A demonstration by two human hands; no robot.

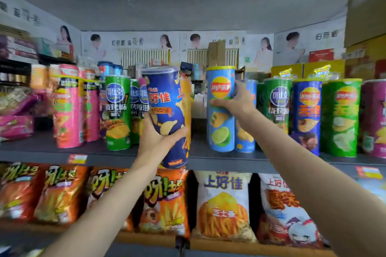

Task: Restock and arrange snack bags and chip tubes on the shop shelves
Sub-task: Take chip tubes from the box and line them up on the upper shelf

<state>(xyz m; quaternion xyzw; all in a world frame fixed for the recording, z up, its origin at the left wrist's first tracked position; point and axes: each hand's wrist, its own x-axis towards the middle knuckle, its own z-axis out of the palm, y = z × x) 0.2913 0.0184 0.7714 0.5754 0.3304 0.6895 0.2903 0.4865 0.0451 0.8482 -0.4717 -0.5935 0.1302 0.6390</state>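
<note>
The left hand [158, 137] grips a dark blue chip tube [167, 115] near the centre of the frame, fingers and thumb curled round its lower half; the tube is held upright with a slight tilt, its bottom end hanging in front of the edge of the upper shelf [229, 161], its lid level with the tops of the standing tubes. The right hand [236, 102], just right of centre, grips a light blue chip tube [220, 108] that stands upright on the upper shelf, thumb across its front and fingers wrapped round its right side; a second light blue tube [247, 131] stands just behind and to the right of it, partly hidden by the wrist.

To the left of the held tube stands a green tube [118, 112], with more green and blue tubes behind it; further left, pink tubes [69, 110] stand in a row, and loose pink packets [16, 125] lie at the left edge of the frame. On the right side of the upper shelf stand a green tube [276, 102], a dark blue tube [307, 115], a larger green tube [340, 117] and a magenta tube [376, 119] at the frame's right edge.

Across the lower part of the frame, the shelf below carries upright snack bags: orange bags [60, 194] from the left to the centre; a white and yellow bag [223, 204] right of centre; a white and red bag [286, 215] beside it, partly covered by the right forearm.
</note>
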